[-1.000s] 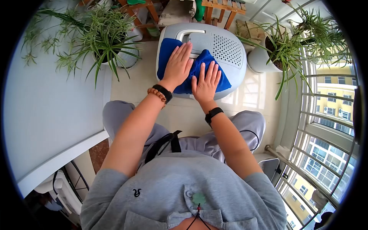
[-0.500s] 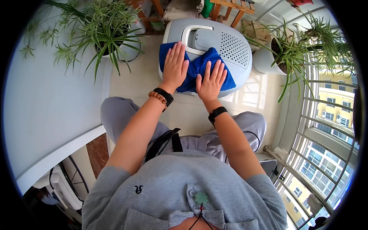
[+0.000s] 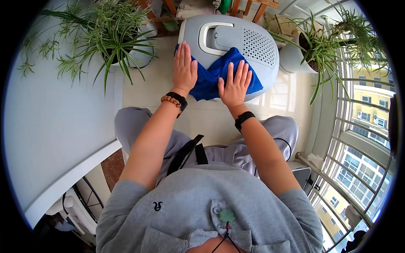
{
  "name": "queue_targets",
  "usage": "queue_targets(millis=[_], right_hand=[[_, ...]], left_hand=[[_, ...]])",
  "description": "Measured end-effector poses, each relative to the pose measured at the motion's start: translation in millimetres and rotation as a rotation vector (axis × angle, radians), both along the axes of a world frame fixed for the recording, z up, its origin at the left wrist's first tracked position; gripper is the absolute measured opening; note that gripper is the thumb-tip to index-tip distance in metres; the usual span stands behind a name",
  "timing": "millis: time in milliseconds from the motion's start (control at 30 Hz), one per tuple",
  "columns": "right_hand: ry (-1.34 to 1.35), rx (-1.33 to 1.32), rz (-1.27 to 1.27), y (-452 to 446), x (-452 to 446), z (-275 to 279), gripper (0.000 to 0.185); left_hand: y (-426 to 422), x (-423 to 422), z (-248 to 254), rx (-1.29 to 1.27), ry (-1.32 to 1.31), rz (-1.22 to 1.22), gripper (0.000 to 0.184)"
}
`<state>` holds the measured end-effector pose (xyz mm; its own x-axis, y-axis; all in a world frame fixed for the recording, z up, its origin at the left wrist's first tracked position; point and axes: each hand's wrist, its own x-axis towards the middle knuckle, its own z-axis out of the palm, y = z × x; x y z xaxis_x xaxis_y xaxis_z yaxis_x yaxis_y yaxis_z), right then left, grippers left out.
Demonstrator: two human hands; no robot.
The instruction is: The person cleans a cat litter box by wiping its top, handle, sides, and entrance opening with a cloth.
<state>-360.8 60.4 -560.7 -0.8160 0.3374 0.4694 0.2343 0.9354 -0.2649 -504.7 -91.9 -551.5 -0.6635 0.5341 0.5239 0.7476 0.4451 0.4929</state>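
Note:
A blue cloth (image 3: 209, 81) lies draped over the near side of a pale grey rounded plastic box (image 3: 263, 69), which has a white handle (image 3: 204, 37) and a patch of small holes on top. My left hand (image 3: 184, 69) presses flat on the cloth's left part at the box's left edge, fingers stretched out. Flat on the right part of the cloth rests my right hand (image 3: 235, 85), its fingers slightly spread. Neither hand is gripping; both palms are hidden against the cloth.
Potted spider plants stand left (image 3: 114, 42) and right (image 3: 306, 50) of the box. A wooden stand (image 3: 257, 10) is behind it. On the right runs a barred window (image 3: 354, 130); on the left, a pale panel (image 3: 63, 126). The tiled floor (image 3: 202, 122) shows between my knees and the box.
My left hand has slid leftward over the box's edge, taking the cloth's left part with it. My right hand has shifted only slightly. The whole view has tilted a little.

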Motion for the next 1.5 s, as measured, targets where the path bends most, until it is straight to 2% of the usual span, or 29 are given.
queue_targets(millis=[100, 167, 267, 367, 467, 567, 633, 667, 700, 833, 900, 933, 1000, 1033, 1100, 1167, 1233, 1300, 1367, 1433, 1500], right_hand=[[0.035, 0.011, 0.007, 1.4, -0.1, -2.3, 0.065], [0.014, 0.012, 0.002, 1.4, 0.2, -0.9, 0.065], [0.039, 0.015, 0.012, 3.2, -0.6, -5.0, 0.065], [-0.002, 0.019, 0.018, 2.9, 2.3, -2.1, 0.064], [0.039, 0.007, 0.074, 2.1, 6.6, -0.6, 0.058], [0.005, 0.003, 0.238, 8.9, 21.1, 1.1, 0.054], [-0.064, 0.061, 0.348, 17.9, 33.9, -0.6, 0.05], [-0.02, 0.079, 0.407, 27.5, 38.0, -1.9, 0.051], [0.054, -0.035, 0.309, 25.6, 38.0, 4.4, 0.052], [0.367, -0.382, -0.071, 14.4, 5.6, 28.2, 0.058], [0.174, -0.216, -0.138, -6.1, -16.2, 53.2, 0.058], [0.152, -0.213, 0.001, -12.1, -19.6, 52.4, 0.058], [0.086, -0.167, 0.21, -14.1, -18.0, 45.7, 0.053], [0.097, -0.136, 0.258, -8.7, -11.4, 41.4, 0.05], [0.137, -0.181, 0.264, 8.3, 1.7, 35.1, 0.048], [0.162, -0.15, 0.013, 28.2, 16.1, 31.6, 0.05], [0.296, -0.308, -0.319, 49.0, 19.1, 21.3, 0.054], [0.357, -0.499, -0.485, 59.7, 18.4, 17.9, 0.054], [0.405, -0.494, -0.593, 37.8, 4.5, 13.9, 0.056], [0.335, -0.396, -0.527, 7.1, 0.7, 18.9, 0.054], [0.182, -0.274, -0.014, -0.8, 10.2, 24.0, 0.051]], left_hand=[[6.4, 42.8, -24.5, -0.047, 0.024, 0.168, 0.063], [-2.9, 79.8, -60.7, -0.122, 0.028, 0.142, 0.066], [-4.7, 82.9, -48.3, -0.04, -0.028, 0.006, 0.071], [15.8, 37.7, 17.0, -0.04, -0.008, -0.244, 0.067], [53.8, 6.6, 69.8, 0.021, -0.181, -0.518, 0.061], [60.6, 0.3, 65.9, 0.138, -0.365, -0.5, 0.058], [55.9, 0.0, 66.0, 0.439, -0.715, -0.539, 0.056], [50.4, -3.2, 66.5, 0.477, -0.829, -0.549, 0.057], [45.3, -5.9, 65.6, 0.516, -0.942, -0.554, 0.058], [38.7, 0.2, 59.6, 0.392, -0.77, -0.499, 0.053], [44.5, 4.7, 58.8, 0.352, -0.688, -0.465, 0.053], [45.7, 5.0, 55.1, 0.373, -0.677, -0.45, 0.053], [46.7, 4.1, 54.5, 0.201, -0.534, -0.372, 0.056], [46.7, 6.2, 55.5, 0.104, -0.44, -0.333, 0.057], [49.1, 9.5, 53.5, 0.09, -0.336, -0.314, 0.055], [53.0, 9.8, 48.9, 0.158, -0.364, -0.313, 0.053], [53.0, 12.7, 53.2, 0.099, -0.34, -0.312, 0.05], [53.0, 15.6, 57.6, 0.022, -0.303, -0.304, 0.05], [52.2, 12.5, 50.2, -0.023, -0.197, -0.27, 0.052], [54.6, 13.6, 47.6, -0.024, -0.138, -0.27, 0.052], [56.4, 13.2, 47.9, -0.037, -0.116, -0.262, 0.052]])
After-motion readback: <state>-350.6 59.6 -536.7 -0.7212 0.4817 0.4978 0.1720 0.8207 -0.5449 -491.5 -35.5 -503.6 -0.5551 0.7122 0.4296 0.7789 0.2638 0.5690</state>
